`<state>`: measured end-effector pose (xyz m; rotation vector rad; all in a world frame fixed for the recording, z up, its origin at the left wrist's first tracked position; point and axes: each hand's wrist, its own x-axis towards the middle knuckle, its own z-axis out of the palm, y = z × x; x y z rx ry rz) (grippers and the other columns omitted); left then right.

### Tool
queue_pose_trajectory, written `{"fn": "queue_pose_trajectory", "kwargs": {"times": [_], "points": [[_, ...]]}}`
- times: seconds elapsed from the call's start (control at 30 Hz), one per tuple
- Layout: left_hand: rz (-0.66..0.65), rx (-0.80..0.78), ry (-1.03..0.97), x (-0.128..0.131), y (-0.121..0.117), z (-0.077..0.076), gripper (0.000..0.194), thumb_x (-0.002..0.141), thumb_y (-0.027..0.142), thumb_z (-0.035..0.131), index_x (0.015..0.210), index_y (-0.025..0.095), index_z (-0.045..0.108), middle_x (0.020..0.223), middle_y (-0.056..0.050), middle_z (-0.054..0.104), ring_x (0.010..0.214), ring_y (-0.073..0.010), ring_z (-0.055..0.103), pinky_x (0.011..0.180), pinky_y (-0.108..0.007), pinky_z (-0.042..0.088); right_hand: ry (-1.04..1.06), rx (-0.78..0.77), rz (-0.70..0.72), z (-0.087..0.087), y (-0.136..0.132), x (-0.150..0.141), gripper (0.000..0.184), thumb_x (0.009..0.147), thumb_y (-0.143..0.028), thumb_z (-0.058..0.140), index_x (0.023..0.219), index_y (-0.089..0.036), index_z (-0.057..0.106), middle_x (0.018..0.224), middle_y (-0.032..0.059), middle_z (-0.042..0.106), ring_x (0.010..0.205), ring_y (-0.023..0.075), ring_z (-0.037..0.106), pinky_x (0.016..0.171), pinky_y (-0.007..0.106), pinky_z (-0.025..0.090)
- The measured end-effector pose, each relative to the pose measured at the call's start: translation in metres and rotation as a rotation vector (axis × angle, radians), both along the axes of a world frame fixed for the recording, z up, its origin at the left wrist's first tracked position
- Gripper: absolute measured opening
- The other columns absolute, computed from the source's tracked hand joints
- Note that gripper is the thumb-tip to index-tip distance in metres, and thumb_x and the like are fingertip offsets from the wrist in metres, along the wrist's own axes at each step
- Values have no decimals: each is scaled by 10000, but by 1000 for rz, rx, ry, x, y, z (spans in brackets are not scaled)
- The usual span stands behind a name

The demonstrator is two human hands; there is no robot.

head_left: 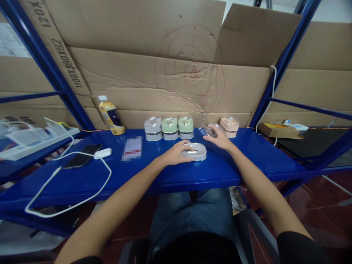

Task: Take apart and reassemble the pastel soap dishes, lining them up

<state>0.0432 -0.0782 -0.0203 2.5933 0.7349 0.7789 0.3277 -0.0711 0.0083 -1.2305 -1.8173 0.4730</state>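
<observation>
My left hand (180, 153) is closed around the left end of a light grey oval container piece (202, 152), which lies on the blue table and has a small white bar in its middle. My right hand (218, 137) grips a clear plastic cover (205, 131), tilted just above the table behind the grey piece. Partly hidden behind the right hand is another greyish box (215, 127). Beside it stands a peach box (229, 126) with a clear top. To the left are a grey box (153, 128) and two green boxes, one (169, 128) next to the other (186, 127).
A yellow drink bottle (112, 116) stands at the back left, near a blurred packet (132, 148). A phone (82, 157), a white charger (102, 153) and a looping cable (110, 176) lie leftward. Cardboard (123, 77) backs the blue table (220, 172); a power strip (35, 143) sits far left.
</observation>
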Motion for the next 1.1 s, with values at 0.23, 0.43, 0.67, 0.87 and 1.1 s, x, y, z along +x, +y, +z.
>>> {"fn": "queue_pose_trajectory", "kwargs": {"times": [0.23, 0.43, 0.67, 0.87, 1.1], "points": [[202, 37, -149, -6, 9, 6, 509, 1031, 565, 466, 1223, 194, 757, 1380, -141, 628, 1314, -322, 597, 1181, -518, 449, 98, 12, -71, -3, 4, 7, 761, 770, -610, 782, 1374, -200, 566, 1236, 127, 714, 1033, 284, 704, 959, 495, 577], [402, 57, -282, -20, 17, 11, 483, 957, 590, 578, 1160, 189, 754, 1322, -142, 641, 1241, -312, 638, 1129, -506, 496, 152, 7, -78, -2, 6, 10, 760, 759, -627, 792, 1373, -226, 592, 1293, 124, 704, 1136, 305, 687, 1044, 528, 538], [106, 33, -100, 1, -6, 8, 775, 727, 609, 869, 1353, 222, 623, 1385, -123, 651, 1312, -348, 617, 1156, -527, 473, 84, -9, 323, 6, -4, 7, 876, 666, -513, 912, 1441, -261, 594, 1451, 113, 638, 1296, 317, 638, 1152, 518, 486], [163, -157, -172, 7, 3, -9, 1261, 582, 572, 970, 1585, 212, 295, 1437, -203, 608, 1359, -424, 586, 1131, -626, 465, -169, -12, 481, 14, -15, -13, 889, 655, -485, 930, 1446, -243, 603, 1415, 108, 663, 1294, 301, 637, 1163, 531, 472], [151, -180, -248, 10, 7, -17, 1415, 515, 539, 1004, 1624, 229, 183, 1500, -239, 530, 1406, -439, 535, 1161, -656, 408, -407, 90, 515, 9, -15, -32, 849, 668, -486, 927, 1435, -275, 633, 1387, 97, 672, 1277, 314, 639, 1129, 514, 475]]}}
